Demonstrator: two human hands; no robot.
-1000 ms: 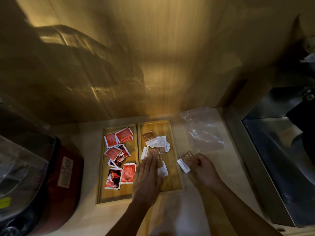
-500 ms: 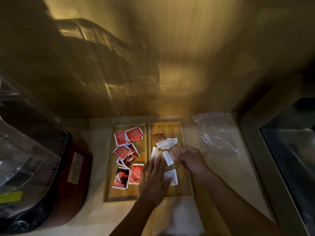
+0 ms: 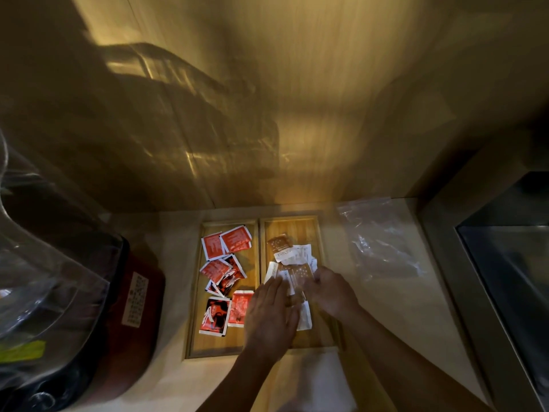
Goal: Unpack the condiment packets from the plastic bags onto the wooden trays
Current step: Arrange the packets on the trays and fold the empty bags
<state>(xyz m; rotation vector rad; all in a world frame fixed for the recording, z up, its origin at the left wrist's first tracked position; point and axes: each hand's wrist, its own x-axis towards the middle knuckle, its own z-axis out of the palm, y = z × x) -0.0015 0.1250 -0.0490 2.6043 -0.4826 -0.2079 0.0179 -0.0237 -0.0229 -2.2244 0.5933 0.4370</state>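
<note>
Your right hand (image 3: 331, 292) has its fingers curled onto the near edge of a brown packet (image 3: 300, 273), pinching it low over the middle of the right tray (image 3: 297, 226); the blur hides exactly how the thumb sits. Your left hand (image 3: 271, 318) lies flat with its fingers straight and close together. It presses on the loose packets at the left side of the right tray, and its fingertips (image 3: 274, 285) touch the white strip beside the brown packet.

More white and brown packets (image 3: 292, 251) lie heaped in the right tray beyond your hands, toward its far end. A white one (image 3: 304, 318) pokes out between your wrists.

Touching the right tray along its left rim is the left tray (image 3: 219, 343), which holds the red packets (image 3: 234, 242) scattered from its far end to near its middle. On the other side of the right tray, near it but apart, a clear plastic bag (image 3: 383, 242) lies flat and crumpled on the pale counter (image 3: 395, 316).

Further right of the right tray, past the bag, stands a steel basin (image 3: 487, 307). Well to the left of the right tray, past the left tray, sits a dark red appliance (image 3: 142, 316) bearing a white label. Behind the right tray rises a wooden wall (image 3: 312, 114).
</note>
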